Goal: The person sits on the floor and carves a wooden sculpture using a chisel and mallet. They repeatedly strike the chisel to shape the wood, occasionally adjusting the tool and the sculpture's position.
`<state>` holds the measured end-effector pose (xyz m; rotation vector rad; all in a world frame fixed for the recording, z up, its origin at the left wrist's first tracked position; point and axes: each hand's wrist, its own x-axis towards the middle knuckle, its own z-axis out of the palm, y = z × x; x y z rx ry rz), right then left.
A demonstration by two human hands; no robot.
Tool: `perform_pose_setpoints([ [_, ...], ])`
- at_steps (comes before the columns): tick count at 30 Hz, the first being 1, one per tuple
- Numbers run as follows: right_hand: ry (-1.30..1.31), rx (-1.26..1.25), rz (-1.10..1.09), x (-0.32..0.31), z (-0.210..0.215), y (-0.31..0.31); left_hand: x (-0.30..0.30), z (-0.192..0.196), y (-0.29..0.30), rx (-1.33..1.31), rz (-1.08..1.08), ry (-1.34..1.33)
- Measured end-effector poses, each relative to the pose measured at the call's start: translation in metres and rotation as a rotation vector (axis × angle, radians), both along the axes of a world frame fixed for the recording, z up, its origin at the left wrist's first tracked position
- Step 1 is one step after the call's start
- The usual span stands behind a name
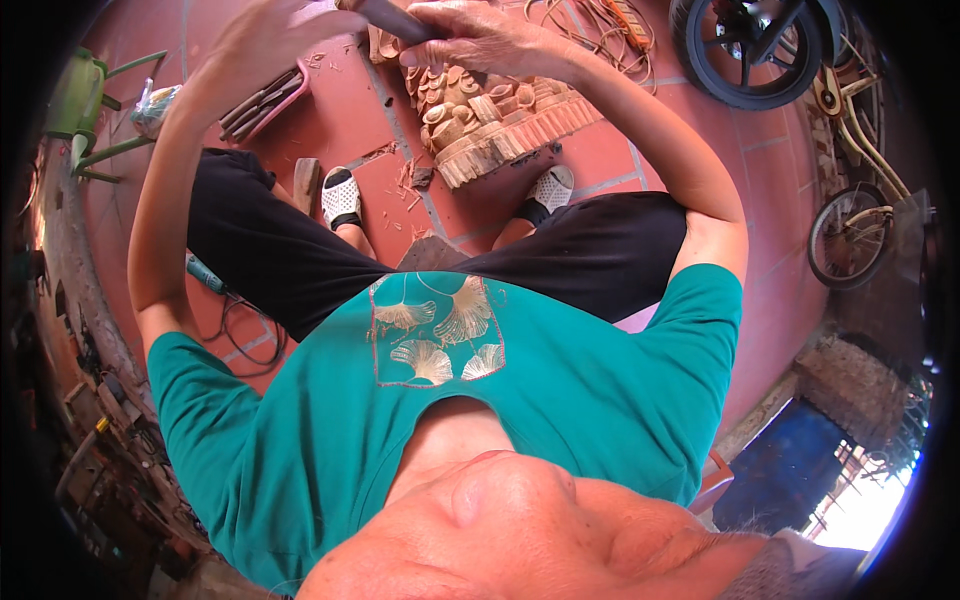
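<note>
A pale wooden carving [500, 115] with deep relief shapes lies on the red tiled floor [340, 120] in front of my sandalled feet. Above its far end, my right hand [470, 35] is closed around a dark tool handle [392, 20]. My left hand [262, 42] is raised at the handle's other end, fingers curled on it. The tool's blade is hidden behind my hands. Wood chips [405, 180] lie around the carving.
A pink tray of hand tools [265, 100] sits on the floor at the left, with a green plastic chair [85, 100] beyond it. A teal power tool with cable [205, 272] lies by my left leg. A motorbike wheel [750, 50] and a bicycle [850, 230] stand at the right.
</note>
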<state>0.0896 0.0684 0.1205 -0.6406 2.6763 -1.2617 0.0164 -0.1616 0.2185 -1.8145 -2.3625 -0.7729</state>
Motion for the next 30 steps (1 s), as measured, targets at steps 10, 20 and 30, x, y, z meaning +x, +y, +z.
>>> perform_pose_setpoints([
  [10,-0.297,-0.24,0.06,-0.009,-0.054,0.013,-0.078,-0.179,-0.266,0.248,0.821,-0.48],
  [20,-0.317,-0.125,0.134,-0.022,-0.078,0.006,0.137,-0.323,-0.237,-0.289,0.749,-0.717],
  [30,-0.37,-0.123,0.062,-0.022,-0.094,0.012,0.162,-0.331,-0.234,-0.366,0.823,-0.744],
])
